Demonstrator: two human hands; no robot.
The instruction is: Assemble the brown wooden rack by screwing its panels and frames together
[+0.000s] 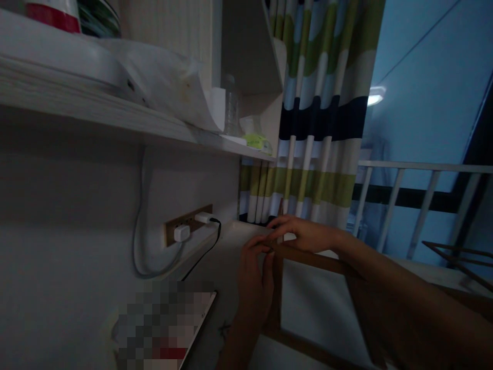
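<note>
- Left hand point(254, 280): arm enters from 6 o'clock; fingers bent and pinched narrow on the upright bar of the wooden frame point(311, 258), just under its corner.
- Right hand point(304, 234): forearm enters from 4 o'clock; palm down over the same corner, fingers curled around the top bar, fingertips just above the left hand's.
- Wooden frame: brown and open in the middle, standing between the two hands. Its top bar runs away toward 4 o'clock and is partly hidden by the right forearm.
- Desk point(221, 272): pale surface below the hands, running along the wall.
- Black cable point(210, 246): at 9 o'clock of the hands, trailing from the socket down onto the desk.
- Socket strip point(188, 222): on the wall at 9 o'clock, with two white plugs in it and a white cable point(139, 226) looping below.
- Blurred flat item point(165, 324): at 7 o'clock on the desk, contents unreadable.
- Striped curtain point(319, 103): at 12 o'clock, hanging behind the hands.
- White railing point(404, 167): at 2 o'clock, well apart.
- Shelf point(115, 115): at 10 o'clock overhead, carrying a clear bottle point(231, 105) and a green tissue pack point(257, 142).
</note>
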